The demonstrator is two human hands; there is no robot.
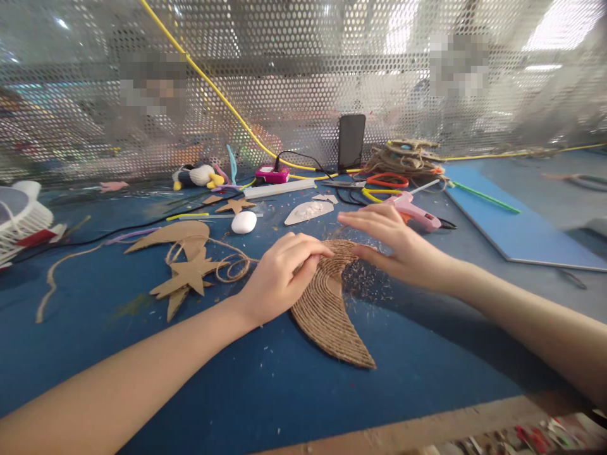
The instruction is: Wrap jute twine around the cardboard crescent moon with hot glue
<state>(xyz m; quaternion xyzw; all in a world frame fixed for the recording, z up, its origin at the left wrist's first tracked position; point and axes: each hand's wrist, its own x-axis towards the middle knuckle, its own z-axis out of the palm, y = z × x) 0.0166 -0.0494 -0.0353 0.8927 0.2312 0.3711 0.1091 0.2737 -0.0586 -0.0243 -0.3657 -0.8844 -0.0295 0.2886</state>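
A crescent moon shape covered in rows of brown twine (pixel 327 309) lies on the blue tabletop, its lower point towards me. My left hand (pixel 287 272) holds the crescent's upper left part, fingers together and thumb close to the index finger; the fingertips partly cover the twine. Beside the crescent's upper tip is my right hand (pixel 393 246), open, with fingers stretched out to the left and the thumb apart, close to the tip. Whether the thumb touches the twine I cannot tell.
Left of the crescent are cardboard stars (pixel 192 277), a cardboard crescent (pixel 165 237) and loose twine (pixel 237 265). Behind lie a white egg-shaped piece (pixel 243 222), scissors (pixel 386 183), a pink glue gun (pixel 415 210) and a phone (pixel 351 142). A blue board (pixel 521 218) is at right.
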